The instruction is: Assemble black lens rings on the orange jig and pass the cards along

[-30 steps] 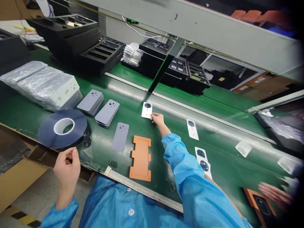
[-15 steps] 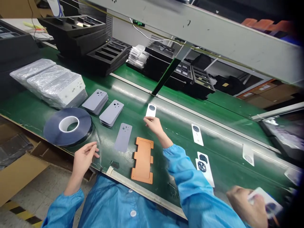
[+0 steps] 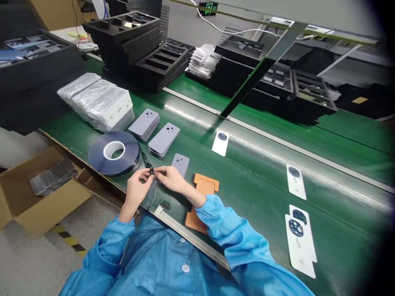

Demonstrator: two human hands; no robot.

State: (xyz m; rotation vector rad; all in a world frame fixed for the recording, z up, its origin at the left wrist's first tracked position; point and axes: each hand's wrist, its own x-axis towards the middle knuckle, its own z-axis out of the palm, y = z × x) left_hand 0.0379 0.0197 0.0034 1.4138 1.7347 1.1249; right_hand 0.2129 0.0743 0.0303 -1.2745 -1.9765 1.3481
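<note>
My left hand (image 3: 138, 187) and my right hand (image 3: 170, 179) meet at the front edge of the green bench. Between their pinched fingertips is a clear film strip carrying a black round sticker with holes (image 3: 149, 167). The strip comes off a large dark roll (image 3: 98, 154) with a white core, lying flat at the left. A grey phone back panel (image 3: 181, 164) lies just behind my right hand. Under my right forearm is an orange fixture plate (image 3: 203, 185), partly hidden by the sleeve.
Two stacks of grey panels (image 3: 164, 139) stand behind the roll, beside plastic-wrapped panel bundles (image 3: 98, 100). White panels with dark camera circles (image 3: 220, 144) lie to the right. Black foam trays (image 3: 165, 61) fill the back. A cardboard box (image 3: 52, 203) sits below the left edge.
My right hand has left the white panel and moved left to the film strip beside my left hand. The other person's hand at the lower right is out of view. The view has shifted.
</note>
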